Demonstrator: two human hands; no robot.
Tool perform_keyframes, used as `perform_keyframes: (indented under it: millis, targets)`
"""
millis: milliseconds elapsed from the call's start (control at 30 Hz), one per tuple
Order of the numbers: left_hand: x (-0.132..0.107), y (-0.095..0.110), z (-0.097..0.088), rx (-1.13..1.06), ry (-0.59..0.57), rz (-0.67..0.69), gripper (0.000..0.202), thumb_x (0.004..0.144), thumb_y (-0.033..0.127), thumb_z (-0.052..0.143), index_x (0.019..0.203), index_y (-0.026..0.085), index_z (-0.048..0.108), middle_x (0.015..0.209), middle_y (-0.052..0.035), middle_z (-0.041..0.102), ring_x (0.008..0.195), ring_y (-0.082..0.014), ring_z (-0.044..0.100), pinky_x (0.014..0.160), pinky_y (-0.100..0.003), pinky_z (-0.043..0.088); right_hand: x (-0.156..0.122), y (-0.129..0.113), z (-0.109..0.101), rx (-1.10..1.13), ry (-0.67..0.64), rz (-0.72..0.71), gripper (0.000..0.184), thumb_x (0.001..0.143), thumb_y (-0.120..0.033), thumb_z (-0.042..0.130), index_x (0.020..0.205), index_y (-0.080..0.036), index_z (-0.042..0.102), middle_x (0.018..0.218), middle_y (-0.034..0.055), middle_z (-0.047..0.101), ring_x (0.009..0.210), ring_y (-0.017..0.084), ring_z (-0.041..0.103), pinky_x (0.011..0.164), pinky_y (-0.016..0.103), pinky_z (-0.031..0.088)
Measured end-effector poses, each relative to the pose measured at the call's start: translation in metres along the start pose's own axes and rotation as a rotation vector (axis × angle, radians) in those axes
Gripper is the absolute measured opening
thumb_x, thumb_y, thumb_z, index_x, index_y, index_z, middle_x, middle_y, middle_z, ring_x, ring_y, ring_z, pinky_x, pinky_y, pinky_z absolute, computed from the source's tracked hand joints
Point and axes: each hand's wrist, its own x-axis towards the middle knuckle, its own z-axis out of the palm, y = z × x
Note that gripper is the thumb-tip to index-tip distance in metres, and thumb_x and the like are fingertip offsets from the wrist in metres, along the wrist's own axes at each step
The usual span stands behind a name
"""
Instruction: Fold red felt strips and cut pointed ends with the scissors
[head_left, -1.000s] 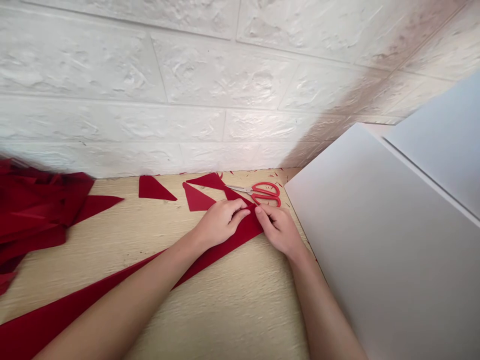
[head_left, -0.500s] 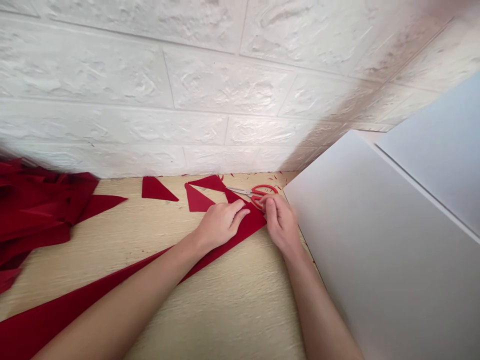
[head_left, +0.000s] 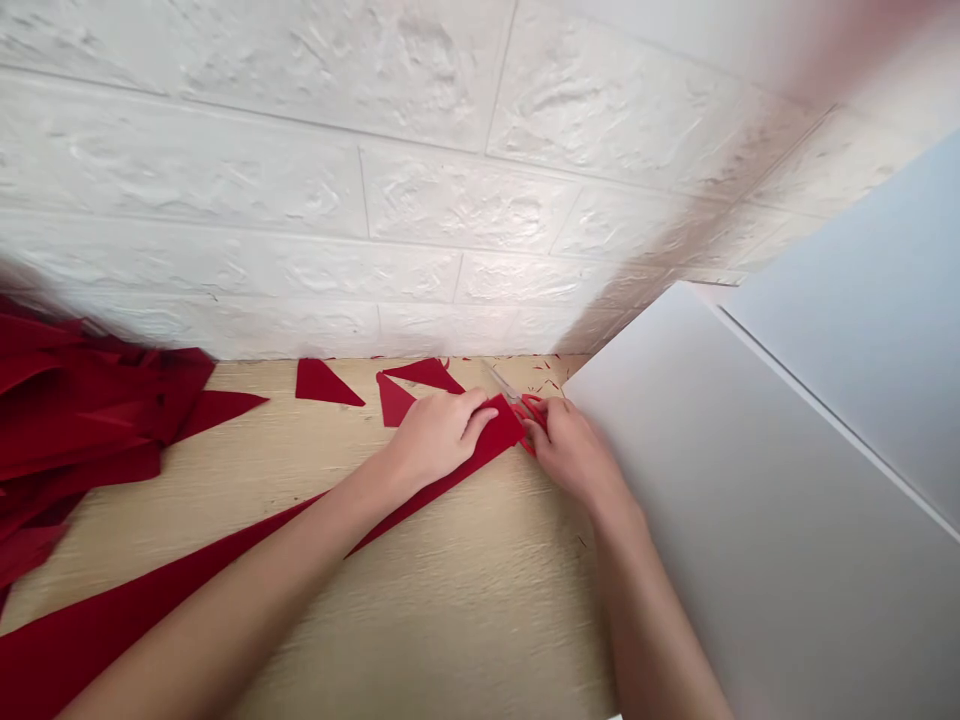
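A long strip of dark red fabric (head_left: pixel 485 437) runs from the lower left up to the middle of the wooden surface. My left hand (head_left: pixel 442 430) pinches it close to its far end, thumb on top. Just to the right, my right hand (head_left: pixel 574 440) is closed around the red handles of a pair of scissors (head_left: pixel 504 382). The blades point up and left, just beyond the strip's end. Behind my left hand lie cut red pieces, among them a folded-looking piece (head_left: pixel 429 373) and a lighter red piece (head_left: pixel 394 400) partly hidden by the hand.
A heap of red fabric (head_left: pixel 82 420) fills the far left. One separate red piece (head_left: pixel 324 383) lies near the white brick-patterned wall (head_left: pixel 300 180). Tiny red scraps dot the wooden surface (head_left: pixel 480 600) by the wall. A white panel (head_left: pixel 750 480) stands close on the right.
My right hand has taken hold of the scissors, which lay on the surface, and their handles have come nearer the strip's end. My left hand keeps its pinch on the fabric.
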Motion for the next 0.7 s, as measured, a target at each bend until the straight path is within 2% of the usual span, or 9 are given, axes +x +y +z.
perform_keyframes:
  millis: [100, 167, 233, 333, 467, 567, 700]
  targets:
    - [0.003, 0.000, -0.023, -0.166, 0.082, -0.020, 0.028, 0.101, 0.037, 0.042, 0.082, 0.022, 0.056, 0.076, -0.0011, 0.067, 0.068, -0.0171, 0.059, 0.063, -0.030, 0.036, -0.009, 0.008, 0.006, 0.517, 0.032, 0.011, 0.022, 0.096, -0.041, 0.052, 0.106, -0.021, 0.055, 0.103, 0.0107, 0.068, 0.089, 0.025, 0.065, 0.074, 0.036, 0.048]
    - [0.003, 0.000, -0.037, -0.257, 0.124, -0.040, 0.032, 0.099, 0.036, 0.044, 0.071, 0.021, 0.047, 0.066, 0.0020, 0.058, 0.062, -0.0143, 0.051, 0.062, -0.029, 0.034, -0.016, 0.006, 0.010, 0.915, -0.011, -0.021, 0.034, 0.092, -0.055, 0.057, 0.104, -0.023, 0.054, 0.092, 0.0053, 0.066, 0.079, 0.021, 0.063, 0.070, 0.033, 0.049]
    - [0.003, 0.000, -0.046, -0.282, 0.148, -0.062, 0.036, 0.099, 0.037, 0.044, 0.067, 0.021, 0.039, 0.060, 0.0036, 0.049, 0.058, -0.0128, 0.044, 0.060, -0.030, 0.031, -0.021, -0.003, 0.013, 1.171, -0.045, -0.042, 0.047, 0.084, -0.066, 0.065, 0.098, -0.023, 0.054, 0.082, 0.0015, 0.063, 0.072, 0.017, 0.059, 0.065, 0.030, 0.047]
    - [0.003, -0.001, -0.051, -0.290, 0.158, -0.081, 0.037, 0.098, 0.037, 0.045, 0.065, 0.021, 0.036, 0.058, 0.0046, 0.044, 0.056, -0.0120, 0.039, 0.058, -0.030, 0.028, -0.023, -0.024, 0.012, 1.289, -0.033, -0.078, 0.054, 0.076, -0.071, 0.072, 0.094, -0.022, 0.058, 0.079, 0.0010, 0.063, 0.072, 0.015, 0.059, 0.064, 0.028, 0.047]
    - [0.004, -0.001, -0.050, -0.294, 0.130, -0.057, 0.036, 0.098, 0.038, 0.043, 0.067, 0.021, 0.038, 0.061, 0.0039, 0.047, 0.059, -0.0130, 0.043, 0.060, -0.030, 0.030, -0.017, -0.047, 0.006, 1.367, 0.018, -0.060, 0.053, 0.070, -0.065, 0.081, 0.089, -0.022, 0.057, 0.074, -0.0011, 0.063, 0.069, 0.014, 0.060, 0.062, 0.027, 0.050]
    - [0.004, -0.001, -0.049, -0.322, 0.082, -0.025, 0.034, 0.099, 0.038, 0.041, 0.069, 0.021, 0.041, 0.066, 0.0029, 0.052, 0.063, -0.0143, 0.048, 0.064, -0.031, 0.032, -0.012, -0.055, 0.004, 1.465, 0.073, -0.019, 0.054, 0.062, -0.055, 0.089, 0.087, -0.022, 0.055, 0.079, -0.0025, 0.064, 0.067, 0.013, 0.061, 0.060, 0.027, 0.053]
    - [0.004, 0.000, -0.047, -0.327, 0.031, -0.038, 0.034, 0.101, 0.038, 0.037, 0.073, 0.022, 0.043, 0.069, 0.0018, 0.055, 0.065, -0.0160, 0.050, 0.066, -0.032, 0.034, -0.013, -0.058, 0.006, 1.511, 0.121, 0.010, 0.052, 0.061, -0.048, 0.091, 0.087, -0.023, 0.053, 0.075, -0.0052, 0.061, 0.060, 0.011, 0.056, 0.053, 0.026, 0.052]
